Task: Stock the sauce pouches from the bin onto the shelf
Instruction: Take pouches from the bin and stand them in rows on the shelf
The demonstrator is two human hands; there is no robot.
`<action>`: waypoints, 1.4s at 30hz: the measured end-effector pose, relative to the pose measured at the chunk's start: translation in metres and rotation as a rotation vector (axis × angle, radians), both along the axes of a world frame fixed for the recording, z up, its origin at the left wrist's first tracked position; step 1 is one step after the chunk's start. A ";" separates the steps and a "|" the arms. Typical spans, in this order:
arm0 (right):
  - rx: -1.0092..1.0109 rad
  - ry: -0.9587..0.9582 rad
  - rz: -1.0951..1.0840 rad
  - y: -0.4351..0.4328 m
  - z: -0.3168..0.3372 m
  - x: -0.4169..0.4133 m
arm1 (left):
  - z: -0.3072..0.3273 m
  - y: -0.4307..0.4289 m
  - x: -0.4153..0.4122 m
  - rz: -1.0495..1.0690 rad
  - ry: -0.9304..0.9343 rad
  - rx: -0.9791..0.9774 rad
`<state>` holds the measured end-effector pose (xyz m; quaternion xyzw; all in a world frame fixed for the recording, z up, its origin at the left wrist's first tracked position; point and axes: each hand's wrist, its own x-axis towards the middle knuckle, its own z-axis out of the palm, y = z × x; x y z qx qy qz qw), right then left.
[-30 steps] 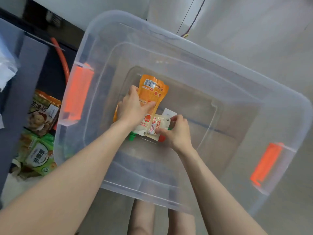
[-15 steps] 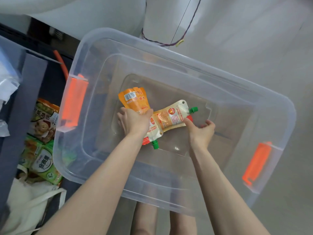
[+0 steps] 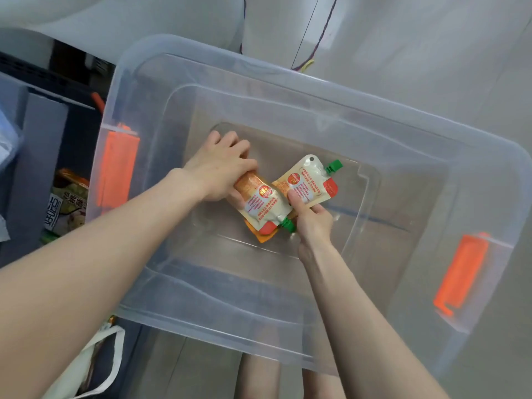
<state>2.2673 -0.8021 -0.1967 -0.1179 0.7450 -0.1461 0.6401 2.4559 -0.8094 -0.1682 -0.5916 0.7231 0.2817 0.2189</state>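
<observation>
Bin floor, pouches being gathered.

- Both your hands are down inside the clear bin [image 3: 288,80], close together but each on its own pouch.
- Your left hand [image 3: 221,168] is curled over the far end of a stacked pair: a cream pouch [image 3: 260,204] on top and an orange pouch [image 3: 261,237] under it, only its near corner showing. Gripping the two as one looks like a way to lift them in a single go.
- Your right hand [image 3: 313,223] pinches the near edge of a second cream pouch [image 3: 312,180], thumb flat on its face. This pouch leans across the right side of the stack, touching it, probably being drawn in to join the bundle.
- The two green caps point opposite ways: one near [image 3: 288,224], just beside your right hand, one far-right [image 3: 334,165] (square them before shelving, I'd say).
- All three pouches are in the bin, left of centre; none is on the shelf yet.

Writing: each cream pouch has a round red emblem over a panel of small red print, too fine to read. No brand can be made out.

Surroundings: orange latches at the left [image 3: 118,168] and right [image 3: 460,272] ends of the bin. Left of the bin is a dark unit [image 3: 40,156], likely the shelf, holding snack packets [image 3: 66,197] with bold characters I can't read.
</observation>
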 end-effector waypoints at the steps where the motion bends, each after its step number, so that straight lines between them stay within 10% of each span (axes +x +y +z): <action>1: -0.042 0.006 0.070 -0.001 0.001 -0.004 | 0.000 0.000 -0.001 -0.024 -0.049 -0.007; 5: -0.170 -0.055 0.261 -0.009 0.017 -0.029 | 0.005 0.016 -0.005 0.012 -0.052 0.051; 10: -0.243 -0.114 0.468 -0.019 0.064 -0.063 | 0.045 0.044 -0.016 0.699 0.307 0.134; 18: -0.242 -0.301 0.714 -0.026 0.198 -0.060 | 0.184 0.075 -0.048 1.673 1.143 0.228; 24: -0.216 -0.506 0.817 -0.006 0.309 -0.033 | 0.292 0.138 -0.078 1.973 1.635 0.201; 42: -0.138 -0.848 1.566 0.130 0.543 0.023 | 0.528 0.339 -0.168 2.238 1.378 -0.959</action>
